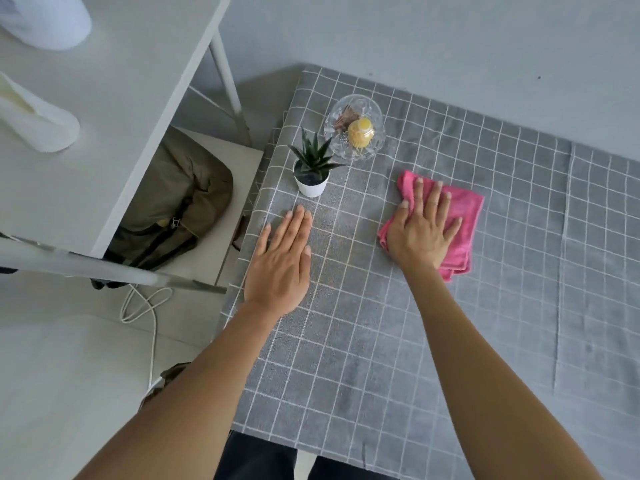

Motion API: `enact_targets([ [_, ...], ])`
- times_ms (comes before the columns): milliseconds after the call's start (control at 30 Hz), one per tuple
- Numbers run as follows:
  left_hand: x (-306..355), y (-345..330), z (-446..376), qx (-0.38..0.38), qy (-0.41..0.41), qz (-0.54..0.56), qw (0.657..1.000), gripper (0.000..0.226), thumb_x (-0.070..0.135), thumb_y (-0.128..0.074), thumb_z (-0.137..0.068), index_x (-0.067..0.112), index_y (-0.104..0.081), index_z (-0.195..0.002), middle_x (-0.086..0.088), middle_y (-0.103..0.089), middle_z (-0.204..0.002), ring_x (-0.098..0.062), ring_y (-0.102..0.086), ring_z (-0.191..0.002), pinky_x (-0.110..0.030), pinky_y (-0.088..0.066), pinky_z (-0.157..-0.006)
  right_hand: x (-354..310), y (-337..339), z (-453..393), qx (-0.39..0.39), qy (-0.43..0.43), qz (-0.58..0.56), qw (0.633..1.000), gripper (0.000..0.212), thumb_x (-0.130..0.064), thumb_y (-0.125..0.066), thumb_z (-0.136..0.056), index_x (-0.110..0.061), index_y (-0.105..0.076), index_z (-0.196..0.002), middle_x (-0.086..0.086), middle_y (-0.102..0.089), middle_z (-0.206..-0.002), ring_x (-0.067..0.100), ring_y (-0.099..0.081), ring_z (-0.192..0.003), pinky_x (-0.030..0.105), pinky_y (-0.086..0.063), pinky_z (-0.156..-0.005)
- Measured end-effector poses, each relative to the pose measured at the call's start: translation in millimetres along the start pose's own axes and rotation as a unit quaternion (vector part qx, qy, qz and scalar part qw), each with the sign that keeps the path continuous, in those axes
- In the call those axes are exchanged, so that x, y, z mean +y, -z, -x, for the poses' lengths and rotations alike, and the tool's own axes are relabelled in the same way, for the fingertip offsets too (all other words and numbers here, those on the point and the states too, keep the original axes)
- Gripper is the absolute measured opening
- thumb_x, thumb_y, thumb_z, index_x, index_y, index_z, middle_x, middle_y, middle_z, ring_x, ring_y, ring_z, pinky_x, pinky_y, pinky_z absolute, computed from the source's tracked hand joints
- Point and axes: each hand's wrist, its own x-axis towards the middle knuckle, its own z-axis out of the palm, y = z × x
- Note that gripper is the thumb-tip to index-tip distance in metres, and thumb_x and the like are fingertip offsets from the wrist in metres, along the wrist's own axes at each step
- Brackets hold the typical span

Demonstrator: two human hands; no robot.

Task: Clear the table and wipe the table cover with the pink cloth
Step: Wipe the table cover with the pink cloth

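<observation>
The table is covered by a grey fabric table cover with a white grid pattern (433,341), and a folded pink microfibre cloth (460,216) is laid flat on it, right of the middle of the view. The cloth is pressed down by the right hand (420,233), whose palm is placed on the cloth's near left part; its fingers are held straight and spread apart over the fabric, nothing being gripped. The left hand (280,261) is laid palm down directly on the bare cover near the table's left edge, with its fingers straight and kept close together, the thumb lying along the side. The two hands are held well apart.

Beyond the left hand, a small spiky green succulent in a round white pot (311,171) is seen upright near the far left corner of the cover. Just behind it, a clear cut-glass dish (355,128) is set on the cover, and a yellow object and some brown pieces are contained in it. To the left of the table, a white desk (114,109) is visible, with an olive-green bag (180,202) placed beneath it and a white cable (152,323) trailed over the floor
</observation>
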Motion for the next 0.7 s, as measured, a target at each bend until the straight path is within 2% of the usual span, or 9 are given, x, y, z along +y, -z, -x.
enact_targets([
  [100,0.8,-0.4,-0.3,-0.001,0.004,-0.002,1.000,0.058,0.035,0.001,-0.097,0.021,0.004,-0.153,0.006,0.010,-0.160,-0.007,0.011,-0.147,-0.033,0.008,-0.120,-26.9,-13.6,22.5,-0.025,0.073,0.028,0.997,0.055,-0.049,-0.003,-0.098,-0.037,0.013,-0.149,-0.006,0.022,-0.157,0.018,0.019,-0.145,0.050,0.015,-0.115],
  [233,1.2,-0.4,-0.5,0.000,0.003,-0.001,1.000,0.056,0.033,-0.005,-0.099,0.021,0.002,-0.153,0.006,0.009,-0.160,-0.007,0.010,-0.147,-0.033,0.008,-0.120,-30.6,-22.6,38.4,-0.038,0.178,0.028,0.983,0.052,-0.047,-0.006,-0.100,-0.040,0.005,-0.150,-0.011,0.013,-0.159,0.012,0.016,-0.146,0.045,0.019,-0.114],
  [300,1.4,-0.3,-1.1,-0.001,0.000,-0.002,1.000,0.056,0.033,-0.004,-0.099,0.020,0.002,-0.153,0.006,0.009,-0.160,-0.007,0.010,-0.147,-0.033,0.008,-0.120,-12.1,-15.7,23.8,-0.030,0.177,0.046,0.983,0.052,-0.048,-0.005,-0.100,-0.040,0.006,-0.150,-0.010,0.013,-0.159,0.013,0.017,-0.145,0.046,0.017,-0.115],
  [433,0.4,-0.3,-0.5,0.001,-0.001,-0.003,1.000,0.058,0.035,-0.001,-0.098,0.020,0.001,-0.153,0.006,0.008,-0.160,-0.008,0.009,-0.147,-0.033,0.008,-0.120,8.3,-7.6,4.2,-0.012,0.062,0.016,0.998,0.053,-0.045,-0.010,-0.100,-0.038,0.003,-0.151,-0.007,0.010,-0.161,0.015,0.012,-0.147,0.049,0.012,-0.117],
  [500,0.0,-0.5,0.0,0.002,0.001,-0.006,1.000,0.058,0.035,-0.001,-0.098,0.020,0.001,-0.153,0.006,0.008,-0.160,-0.008,0.009,-0.147,-0.033,0.008,-0.120,-0.4,-10.1,8.8,-0.006,0.045,0.004,0.999,0.054,-0.045,-0.011,-0.100,-0.037,0.001,-0.152,-0.007,0.010,-0.161,0.016,0.012,-0.147,0.049,0.013,-0.116],
  [567,0.7,-0.7,-0.1,0.004,0.002,-0.010,1.000,0.058,0.035,-0.001,-0.097,0.020,0.001,-0.153,0.006,0.009,-0.160,-0.008,0.009,-0.147,-0.033,0.009,-0.120,-13.8,-13.4,16.7,-0.013,0.057,0.001,0.998,0.054,-0.047,-0.009,-0.100,-0.037,0.004,-0.151,-0.006,0.014,-0.160,0.017,0.015,-0.147,0.049,0.016,-0.115],
  [700,1.8,-0.9,-0.3,0.003,0.003,-0.008,1.000,0.058,0.035,-0.002,-0.097,0.020,-0.002,-0.153,0.006,0.006,-0.160,-0.008,0.006,-0.148,-0.033,0.007,-0.120,-29.2,-22.4,47.5,-0.038,0.181,0.021,0.982,0.052,-0.048,-0.006,-0.100,-0.039,0.006,-0.150,-0.009,0.017,-0.158,0.014,0.019,-0.145,0.047,0.018,-0.114],
])
